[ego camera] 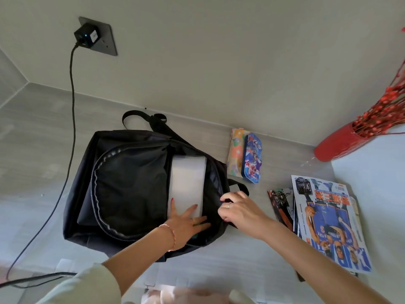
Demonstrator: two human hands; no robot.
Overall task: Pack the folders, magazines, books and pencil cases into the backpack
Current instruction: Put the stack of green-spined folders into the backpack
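Backpack (131, 185) lies flat on table (32, 132), main compartment unzipped. White folder (188, 183) partly inside: judged light, stiff, smooth; best pushed flat by lower edge. Left hand (186, 224) spread, fingers straight, pressing folder end. Right hand (238, 208) curled, pinching backpack opening edge, holding it wide. Fabric soft, slack. Magazines (328, 224) and pencil cases (245, 156) remain outside, right of backpack.
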